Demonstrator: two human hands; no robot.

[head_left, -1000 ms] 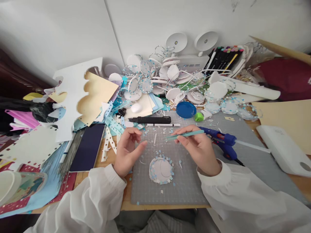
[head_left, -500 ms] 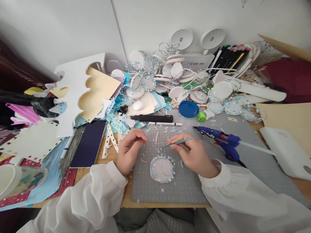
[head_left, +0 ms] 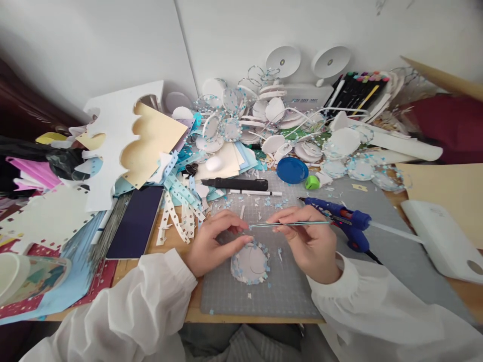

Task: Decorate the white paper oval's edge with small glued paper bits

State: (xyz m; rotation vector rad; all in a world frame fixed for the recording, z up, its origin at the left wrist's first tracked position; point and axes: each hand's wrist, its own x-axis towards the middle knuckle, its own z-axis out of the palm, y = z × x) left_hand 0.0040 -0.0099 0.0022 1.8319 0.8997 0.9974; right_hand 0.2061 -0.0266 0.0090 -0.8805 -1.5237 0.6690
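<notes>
My right hand [head_left: 307, 244] grips a pair of slim teal tweezers [head_left: 260, 224] that lie nearly level, tips to the left. A tiny light-blue paper piece [head_left: 251, 228] shows at the tips. Facing them, my left hand [head_left: 219, 244] has its thumb and fingers apart, close to the tips with nothing visibly held. Just below, a round white disc [head_left: 249, 266] edged with small blue and white paper pieces lies on the grey cutting mat [head_left: 287, 294]. My left thumb is over or near its upper edge; contact cannot be made out.
A blue hot glue gun [head_left: 339, 213] lies right of my right hand. Beyond my hands are a black utility knife [head_left: 236, 184], a white pen [head_left: 256, 192] and a blue lid [head_left: 292, 171]. A phone [head_left: 136, 221] lies left; decorated discs [head_left: 230, 129] pile up behind.
My left hand has moved right and its fingers have spread. The tweezers have swung to nearly level, and their tips now sit beside my left fingertips.
</notes>
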